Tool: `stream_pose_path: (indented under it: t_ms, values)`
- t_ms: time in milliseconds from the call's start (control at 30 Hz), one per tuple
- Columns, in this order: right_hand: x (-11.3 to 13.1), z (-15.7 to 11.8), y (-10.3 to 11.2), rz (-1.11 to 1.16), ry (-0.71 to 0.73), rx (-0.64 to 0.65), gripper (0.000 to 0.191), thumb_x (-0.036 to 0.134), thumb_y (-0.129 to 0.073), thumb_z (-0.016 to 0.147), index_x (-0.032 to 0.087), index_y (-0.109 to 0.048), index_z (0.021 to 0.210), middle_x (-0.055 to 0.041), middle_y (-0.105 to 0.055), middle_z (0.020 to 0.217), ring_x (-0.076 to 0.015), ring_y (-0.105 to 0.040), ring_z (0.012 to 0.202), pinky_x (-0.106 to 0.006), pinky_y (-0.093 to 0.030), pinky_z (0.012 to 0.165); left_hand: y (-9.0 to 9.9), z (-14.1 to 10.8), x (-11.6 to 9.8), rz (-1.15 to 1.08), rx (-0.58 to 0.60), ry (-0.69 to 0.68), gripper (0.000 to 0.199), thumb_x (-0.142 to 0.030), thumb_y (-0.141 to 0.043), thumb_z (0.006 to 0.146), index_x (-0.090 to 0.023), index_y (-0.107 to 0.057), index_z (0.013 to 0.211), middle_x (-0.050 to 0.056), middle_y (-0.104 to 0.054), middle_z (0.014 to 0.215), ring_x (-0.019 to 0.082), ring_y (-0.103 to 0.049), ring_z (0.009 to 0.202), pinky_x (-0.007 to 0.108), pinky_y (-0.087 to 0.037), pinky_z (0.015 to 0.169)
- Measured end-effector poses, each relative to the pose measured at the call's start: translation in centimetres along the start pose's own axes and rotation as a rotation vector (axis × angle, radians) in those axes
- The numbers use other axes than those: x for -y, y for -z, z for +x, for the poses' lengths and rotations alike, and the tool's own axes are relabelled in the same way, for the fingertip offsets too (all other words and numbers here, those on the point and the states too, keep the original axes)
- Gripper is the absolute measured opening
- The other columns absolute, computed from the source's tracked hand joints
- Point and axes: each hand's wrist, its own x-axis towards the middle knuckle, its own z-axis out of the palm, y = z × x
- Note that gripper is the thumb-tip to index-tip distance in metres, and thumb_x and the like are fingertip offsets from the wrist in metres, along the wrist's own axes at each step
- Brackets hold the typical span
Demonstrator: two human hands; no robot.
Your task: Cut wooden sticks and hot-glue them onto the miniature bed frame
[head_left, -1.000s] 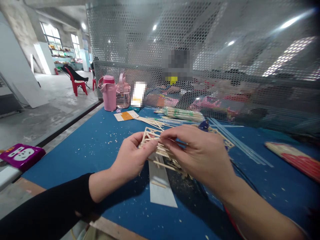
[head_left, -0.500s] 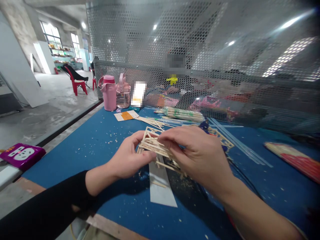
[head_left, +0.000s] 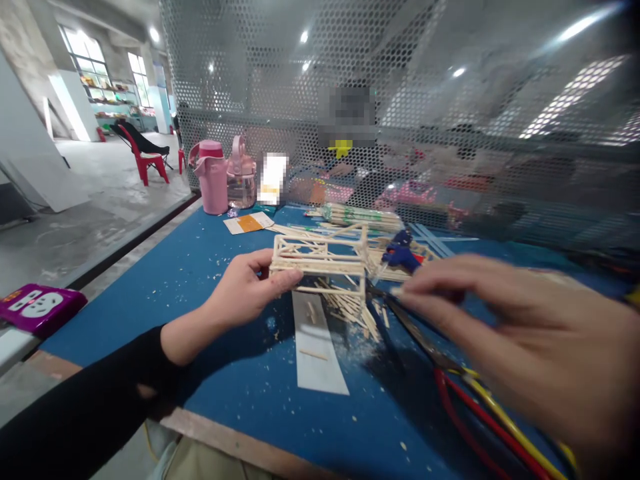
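Perforated metal screen (head_left: 250, 60): stands along the far side of the blue counter (head_left: 250, 380), which carries the work and is littered with wood debris.

Hands: apart. The right hand (head_left: 515, 333) is blurred, clear of the work, held over the near right of the counter with thumb and forefinger close together. A pale spot shows at the fingertips; whether it is a held piece cannot be told. The left hand (head_left: 250, 283) is clamped, thumb nearest the viewer, on the left end of the stick frame.

Scissors (head_left: 453, 365): red and yellow handles, lying partly beneath the right hand, blades directed away and to the left.

Wooden stick frame (head_left: 320, 268): box-shaped lattice, located mid-counter in the left hand, across the far end of the white strip (head_left: 320, 377). Contact with the counter cannot be determined.

Purple socket block (head_left: 45, 310): at the left edge.

Pink flask (head_left: 215, 190): upright at the far left corner, beside a clear bottle (head_left: 241, 191) with pink top.

Bagged stick bundle (head_left: 360, 217): lying near the screen.

Loose sticks (head_left: 345, 303): heaped below and right of the frame.

Blue-bodied tool (head_left: 400, 255): right of the frame, exact type unclear.

Orange-and-white card (head_left: 247, 223): flat, near the bottle.

Short stick (head_left: 314, 355): lying on the white strip.
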Motion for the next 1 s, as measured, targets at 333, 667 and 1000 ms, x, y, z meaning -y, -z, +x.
stream_pose_path:
  t_ms: [333,667,1000]
  values:
    - [1.0,-4.6,-5.3,0.181,-0.225,0.646,0.015,0.017,-0.055,0.083,0.021,-0.066,0.073,-0.0002,-0.068,0.074,-0.0147,-0.064,0.072,-0.025,-0.048,0.064,-1.0,-0.1,1.2,0.052,-0.107,-0.127,0.028,-0.031,-0.062,0.081,-0.015,-0.066,0.104,0.009,-0.069,0.109,0.019,-0.062,0.101,0.031,-0.047,0.089]
    - [-0.9,-3.6,-2.1,0.215,-0.093,0.566,0.014,0.021,-0.055,0.084,0.022,-0.069,0.084,-0.0016,-0.071,0.081,-0.0138,-0.066,0.072,-0.025,-0.051,0.065,-0.9,-0.3,1.3,0.321,-0.104,-0.162,0.022,-0.034,-0.061,0.081,-0.018,-0.069,0.093,0.008,-0.071,0.100,0.021,-0.061,0.092,0.033,-0.045,0.080]
    - [-15.9,-0.5,-2.5,-0.517,-0.226,0.121,0.011,0.027,-0.064,0.070,0.017,-0.058,0.069,-0.0080,-0.062,0.061,-0.0090,-0.046,0.043,-0.024,-0.027,0.040,-1.0,-0.3,1.4,0.326,-0.104,-0.169,0.023,-0.035,-0.060,0.082,-0.019,-0.069,0.096,0.008,-0.071,0.100,0.021,-0.061,0.090,0.034,-0.046,0.079]
